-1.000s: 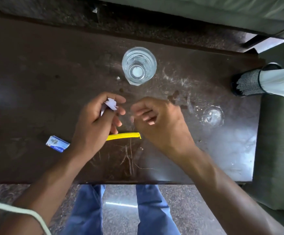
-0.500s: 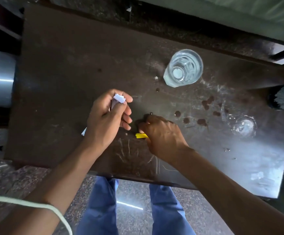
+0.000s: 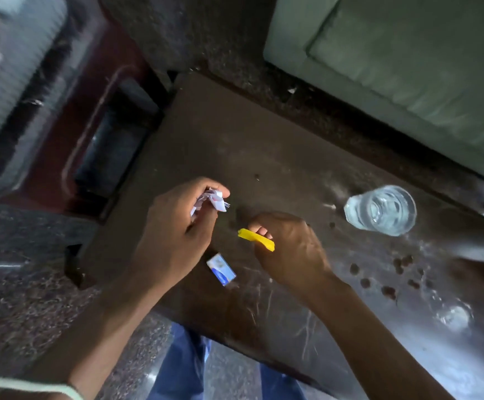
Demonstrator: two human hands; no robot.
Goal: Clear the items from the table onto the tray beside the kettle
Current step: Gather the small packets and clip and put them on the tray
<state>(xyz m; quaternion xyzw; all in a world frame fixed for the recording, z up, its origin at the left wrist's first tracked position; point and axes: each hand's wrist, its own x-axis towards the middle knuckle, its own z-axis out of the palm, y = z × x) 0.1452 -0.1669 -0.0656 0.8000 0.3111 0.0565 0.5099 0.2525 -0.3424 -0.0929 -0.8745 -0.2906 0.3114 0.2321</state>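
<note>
My left hand [image 3: 174, 232] grips a crumpled white paper scrap [image 3: 213, 199] above the dark table [image 3: 235, 140]. My right hand [image 3: 289, 249] pinches a yellow strip [image 3: 256, 239], lifted just off the tabletop. A small blue and white packet [image 3: 221, 269] lies flat on the table between my two wrists. A clear glass of water [image 3: 380, 210] stands upright at the right, apart from both hands.
Dark drops and wet smears [image 3: 390, 280] dot the table at the right. A green cushioned seat [image 3: 408, 67] lies beyond the table's far edge. A dark red cabinet [image 3: 90, 119] stands at the left, blurred. Blue-trousered legs [image 3: 183, 368] show below the near edge.
My right hand has picked the yellow strip up off the table. The view has swung left and tilted. My left hand keeps its hold on the paper scrap.
</note>
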